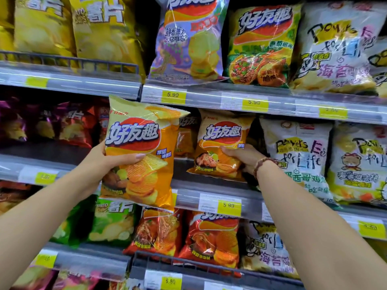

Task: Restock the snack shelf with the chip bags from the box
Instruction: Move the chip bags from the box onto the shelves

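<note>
Standing in shadow at the far left of the middle shelf point(188, 196), purple and red chip bags point(62, 126) sit back from the rail. Just to their right, the left hand point(104, 162) grips a large orange chip bag point(138, 174) by its left edge, with the thumb laid across the front and the other fingers hidden behind the pack. This bag is upright in the air in front of the shelving, and its lower half covers part of the shelf rail. A green chip bag point(111, 222) stands on the shelf just below it. Next comes a smaller orange chip bag point(219, 141), which stands on the middle shelf near the front and is slightly tilted. The right hand point(243, 158) holds it by its right side, fingers curled round the lower part of the pack, and there is a beaded bracelet point(261, 165) on the wrist. A yellow 5.90 price tag point(228, 206) sits on the rail below that bag. Right of the hand, white chip bags point(297, 155) with scrawled lettering stand side by side on the same shelf
</note>
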`<state>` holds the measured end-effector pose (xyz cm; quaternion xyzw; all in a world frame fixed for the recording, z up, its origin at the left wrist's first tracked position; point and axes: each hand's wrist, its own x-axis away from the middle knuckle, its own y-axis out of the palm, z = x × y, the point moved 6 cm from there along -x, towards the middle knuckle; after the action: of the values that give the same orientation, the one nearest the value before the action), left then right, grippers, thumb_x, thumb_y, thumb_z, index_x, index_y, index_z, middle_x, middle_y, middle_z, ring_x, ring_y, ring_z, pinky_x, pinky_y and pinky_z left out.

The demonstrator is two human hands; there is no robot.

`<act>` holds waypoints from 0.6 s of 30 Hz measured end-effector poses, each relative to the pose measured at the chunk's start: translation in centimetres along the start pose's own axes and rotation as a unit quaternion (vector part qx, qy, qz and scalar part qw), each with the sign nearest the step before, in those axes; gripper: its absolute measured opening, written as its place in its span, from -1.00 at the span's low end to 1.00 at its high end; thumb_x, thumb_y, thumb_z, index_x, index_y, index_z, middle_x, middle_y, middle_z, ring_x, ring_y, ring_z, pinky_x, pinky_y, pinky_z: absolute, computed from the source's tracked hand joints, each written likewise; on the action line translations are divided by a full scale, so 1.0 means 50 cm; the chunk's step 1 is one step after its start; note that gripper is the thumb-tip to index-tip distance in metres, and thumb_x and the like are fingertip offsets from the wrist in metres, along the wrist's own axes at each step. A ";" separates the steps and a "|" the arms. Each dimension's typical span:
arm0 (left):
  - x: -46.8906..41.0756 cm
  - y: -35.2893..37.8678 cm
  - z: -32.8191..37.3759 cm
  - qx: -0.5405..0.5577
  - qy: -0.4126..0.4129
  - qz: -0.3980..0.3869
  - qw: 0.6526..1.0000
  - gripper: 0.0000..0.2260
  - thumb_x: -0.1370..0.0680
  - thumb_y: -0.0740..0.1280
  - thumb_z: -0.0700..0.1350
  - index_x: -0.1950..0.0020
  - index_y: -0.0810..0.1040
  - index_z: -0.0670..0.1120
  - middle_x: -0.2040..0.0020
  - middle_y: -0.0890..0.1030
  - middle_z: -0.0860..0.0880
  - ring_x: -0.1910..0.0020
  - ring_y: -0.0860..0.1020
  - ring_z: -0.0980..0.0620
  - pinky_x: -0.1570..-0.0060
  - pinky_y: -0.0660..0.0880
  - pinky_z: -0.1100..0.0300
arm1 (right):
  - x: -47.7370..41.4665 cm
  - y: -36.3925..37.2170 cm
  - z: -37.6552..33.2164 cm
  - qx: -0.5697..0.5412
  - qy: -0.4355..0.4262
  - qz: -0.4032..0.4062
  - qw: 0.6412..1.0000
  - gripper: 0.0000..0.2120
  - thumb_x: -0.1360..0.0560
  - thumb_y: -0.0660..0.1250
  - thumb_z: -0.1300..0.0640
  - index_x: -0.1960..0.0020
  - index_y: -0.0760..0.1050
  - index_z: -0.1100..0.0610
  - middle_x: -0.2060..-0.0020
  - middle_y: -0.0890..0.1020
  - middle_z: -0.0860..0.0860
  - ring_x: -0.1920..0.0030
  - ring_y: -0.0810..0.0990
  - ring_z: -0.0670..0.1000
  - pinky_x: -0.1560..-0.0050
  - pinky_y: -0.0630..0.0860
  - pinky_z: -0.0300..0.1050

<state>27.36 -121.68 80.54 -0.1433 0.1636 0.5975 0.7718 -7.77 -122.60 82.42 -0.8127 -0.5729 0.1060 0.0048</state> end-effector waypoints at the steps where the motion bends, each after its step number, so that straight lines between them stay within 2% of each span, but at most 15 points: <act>1: -0.002 -0.001 -0.004 0.003 -0.009 -0.002 1.000 -0.06 0.21 0.65 0.20 -0.15 0.60 0.01 0.05 0.73 -0.01 0.16 0.70 0.05 0.42 0.59 0.17 | -0.005 0.004 0.001 0.001 0.003 -0.001 1.000 -0.52 -0.38 0.51 0.14 -0.26 0.49 0.17 -0.13 0.63 0.08 -0.01 0.61 0.04 0.11 0.46 -0.15; 3: -0.008 -0.002 -0.013 0.016 -0.030 -0.005 0.999 -0.06 0.23 0.65 0.18 -0.13 0.61 -0.03 0.10 0.73 -0.04 0.22 0.71 0.00 0.41 0.58 0.18 | -0.023 0.005 0.003 0.004 0.008 0.009 1.000 -0.53 -0.35 0.54 0.11 -0.22 0.53 0.15 -0.13 0.64 0.09 -0.08 0.61 0.07 -0.08 0.47 -0.05; 7: -0.028 0.005 -0.010 0.028 -0.041 0.003 0.999 -0.03 0.23 0.66 0.16 -0.16 0.62 -0.10 0.10 0.73 -0.07 0.24 0.70 -0.01 0.40 0.58 0.18 | -0.074 -0.013 0.012 0.001 0.018 0.042 0.999 -0.42 -0.25 0.60 0.12 -0.23 0.52 0.18 -0.10 0.65 0.10 -0.04 0.64 0.10 -0.03 0.56 -0.01; 10: -0.045 0.013 0.004 0.021 -0.044 0.008 0.999 -0.05 0.21 0.65 0.16 -0.17 0.62 -0.07 0.10 0.73 -0.03 0.27 0.69 -0.02 0.44 0.56 0.22 | -0.136 -0.045 0.033 0.018 0.018 0.055 0.998 -0.13 0.06 0.65 -0.01 -0.22 0.52 0.17 -0.11 0.66 0.12 -0.08 0.65 0.15 -0.20 0.54 0.14; 13: -0.058 0.024 0.010 0.044 -0.056 0.003 0.997 -0.10 0.18 0.67 0.10 -0.16 0.63 -0.05 0.07 0.73 -0.05 0.22 0.71 -0.04 0.37 0.59 0.18 | -0.199 -0.085 0.067 0.025 -0.002 0.103 0.994 0.26 0.35 0.65 -0.20 -0.32 0.45 0.16 -0.21 0.61 0.11 -0.14 0.62 0.14 -0.21 0.53 0.16; 14: -0.064 0.027 0.009 0.057 -0.062 0.003 0.996 -0.09 0.20 0.67 0.09 -0.14 0.63 -0.06 0.06 0.73 -0.07 0.21 0.71 -0.04 0.34 0.60 0.17 | -0.199 -0.092 0.067 0.011 -0.007 0.114 0.993 0.33 0.35 0.64 -0.22 -0.37 0.39 0.17 -0.26 0.57 0.10 -0.18 0.60 0.14 -0.21 0.53 0.17; 15: -0.068 0.031 0.008 0.068 -0.068 0.005 0.995 -0.09 0.22 0.67 0.09 -0.12 0.65 -0.06 0.05 0.73 -0.08 0.20 0.71 -0.03 0.33 0.61 0.16 | -0.179 -0.090 0.059 -0.002 -0.014 0.124 0.992 0.31 0.26 0.65 -0.20 -0.42 0.33 0.18 -0.31 0.53 0.11 -0.21 0.58 0.15 -0.22 0.52 0.19; 18: -0.084 0.041 0.008 0.067 -0.086 0.000 0.994 -0.21 0.22 0.66 0.12 0.00 0.71 -0.04 0.04 0.73 -0.08 0.16 0.69 -0.04 0.25 0.62 0.14 | -0.077 -0.061 0.014 -0.026 -0.010 0.158 0.987 0.00 -0.16 0.63 0.03 -0.46 0.23 0.26 -0.38 0.44 0.14 -0.30 0.50 0.19 -0.26 0.48 0.19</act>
<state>24.43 -124.67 82.62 -0.0400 0.1362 0.5950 0.7911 -11.95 -125.24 82.77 -0.8918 -0.4398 0.0988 -0.0388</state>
